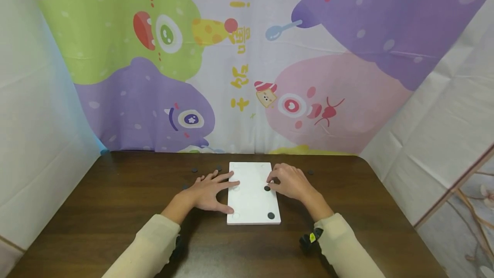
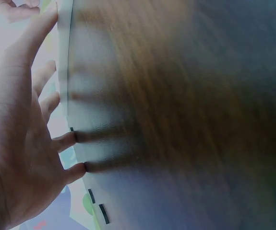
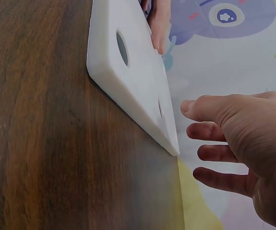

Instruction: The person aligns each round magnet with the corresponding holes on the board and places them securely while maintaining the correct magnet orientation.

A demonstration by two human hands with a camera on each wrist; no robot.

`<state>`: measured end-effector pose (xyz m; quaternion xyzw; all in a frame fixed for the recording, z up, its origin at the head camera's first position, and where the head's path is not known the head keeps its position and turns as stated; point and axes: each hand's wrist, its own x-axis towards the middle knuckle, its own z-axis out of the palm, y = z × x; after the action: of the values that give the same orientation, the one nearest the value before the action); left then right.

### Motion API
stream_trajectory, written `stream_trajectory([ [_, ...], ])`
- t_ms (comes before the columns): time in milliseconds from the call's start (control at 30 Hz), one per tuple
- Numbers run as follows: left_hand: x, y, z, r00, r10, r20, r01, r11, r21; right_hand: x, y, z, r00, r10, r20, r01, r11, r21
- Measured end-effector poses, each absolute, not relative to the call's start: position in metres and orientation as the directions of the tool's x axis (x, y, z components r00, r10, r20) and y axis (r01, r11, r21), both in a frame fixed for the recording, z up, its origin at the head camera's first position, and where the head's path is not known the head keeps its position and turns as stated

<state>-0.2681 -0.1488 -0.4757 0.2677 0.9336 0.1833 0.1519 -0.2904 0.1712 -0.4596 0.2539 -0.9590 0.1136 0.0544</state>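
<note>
A white rectangular board point(image 1: 252, 203) lies flat on the table, with round recesses near its edges. Along its right side sit two dark discs: one point(image 1: 271, 216) in the near corner and another point(image 1: 267, 188) farther up. My right hand point(image 1: 289, 180) is over the board's right edge, thumb and fingertips bent close to the upper disc. In the right wrist view a gap shows between thumb and fingers, with nothing in it. Fingers spread, my left hand point(image 1: 208, 194) rests on the board's left edge. Two pale recesses on that side show near its fingertips.
Several loose dark discs lie past my left hand, among them one disc point(image 1: 194, 170) and another point(image 1: 219, 168). A further disc point(image 1: 311, 172) lies to the right. Behind the brown table point(image 1: 135, 243) hangs a cartoon-printed cloth point(image 1: 247, 132).
</note>
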Motion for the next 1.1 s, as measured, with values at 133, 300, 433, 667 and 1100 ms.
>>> stream_trajectory([
  [133,-0.268,-0.149,-0.476,-0.809,0.557,-0.187,0.443,0.788,0.427,-0.29,0.173,-0.46,-0.866,-0.471,0.168,-0.497,0.846,-0.191],
  [300,-0.267,-0.149,-0.476,-0.808,0.558,-0.189,0.443,0.786,0.431,-0.289,0.175,-0.458,-0.863,-0.474,0.176,-0.502,0.847,-0.177],
  [433,-0.267,-0.15,-0.477,-0.807,0.56,-0.187,0.443,0.784,0.435,-0.29,0.177,-0.457,-0.868,-0.467,0.17,-0.493,0.853,-0.172],
  [667,-0.268,-0.15,-0.478,-0.805,0.565,-0.179,0.451,0.781,0.432,-0.292,0.181,-0.459,-0.871,-0.462,0.164,-0.487,0.857,-0.169],
  [1100,-0.268,-0.15,-0.477,-0.806,0.565,-0.176,0.454,0.781,0.428,-0.292,0.19,-0.462,-0.876,-0.449,0.179,-0.477,0.86,-0.179],
])
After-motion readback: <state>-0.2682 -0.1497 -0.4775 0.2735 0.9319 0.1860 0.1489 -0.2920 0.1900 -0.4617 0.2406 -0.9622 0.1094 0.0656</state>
